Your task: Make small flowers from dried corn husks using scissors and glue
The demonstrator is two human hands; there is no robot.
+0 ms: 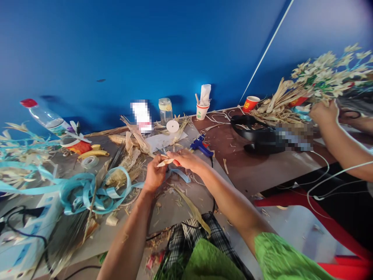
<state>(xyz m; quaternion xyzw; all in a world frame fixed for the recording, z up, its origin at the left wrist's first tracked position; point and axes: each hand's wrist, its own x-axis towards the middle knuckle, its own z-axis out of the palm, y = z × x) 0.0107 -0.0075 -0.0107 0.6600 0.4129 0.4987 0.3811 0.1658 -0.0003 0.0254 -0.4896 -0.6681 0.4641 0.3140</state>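
Near the front of the table, my left hand (155, 173) pinches a small pale piece of corn husk (164, 162). My right hand (188, 159) is closed close beside it, with a bit of red showing under its fingers. Thin grey blade tips (163, 149), apparently of scissors, stick out past the fingers; the grip on them is mostly hidden. Just beyond my right hand lies a blue glue gun (201, 146). A strip of light blue ribbon (182, 175) lies below my hands, and a long dry husk leaf (194, 208) hangs toward my lap.
Looped blue ribbon (78, 190), a white power strip (35, 237) and a tape roll (90, 162) are on the left. Behind stand a glass jar (165, 111) and a paper cup (202, 111). At right, another person's hand (325, 112) touches husk flowers (326, 72) near a black headset-like object (256, 136).
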